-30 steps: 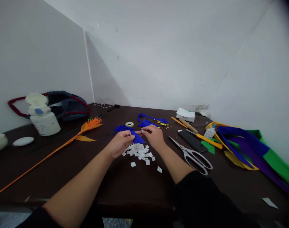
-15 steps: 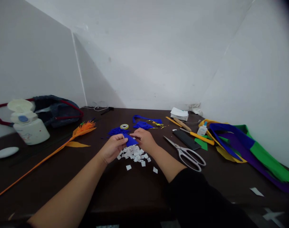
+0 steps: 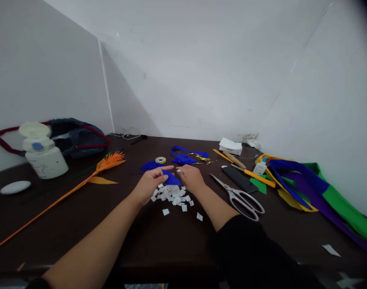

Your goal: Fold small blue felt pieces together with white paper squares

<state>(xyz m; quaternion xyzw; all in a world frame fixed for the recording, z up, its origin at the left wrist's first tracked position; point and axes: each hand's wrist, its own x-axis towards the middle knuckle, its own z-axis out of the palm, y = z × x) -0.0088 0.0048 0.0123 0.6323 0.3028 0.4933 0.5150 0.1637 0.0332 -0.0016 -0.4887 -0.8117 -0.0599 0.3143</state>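
Above a loose pile of small white paper pieces, my left hand pinches a blue crepe-paper-like piece between thumb and fingers. Its pointed shape extends toward the right. My right hand is just beside it, with its fingers bent together and a small white piece at the fingertips. Behind the hands lie a heap of blue shreds, a round yellow-rimmed tape roll and folded blue strips with yellow bits.
Scissors, a black phone-like slab, a yellow cutter and a glue bottle lie to the right. Coloured sheets stretch farther right. An orange paper flower, a white bottle and a bag occupy the left.
My right hand has drawn slightly away from the blue piece, and a small white piece now shows at its fingertips. The whole view has shifted a little.
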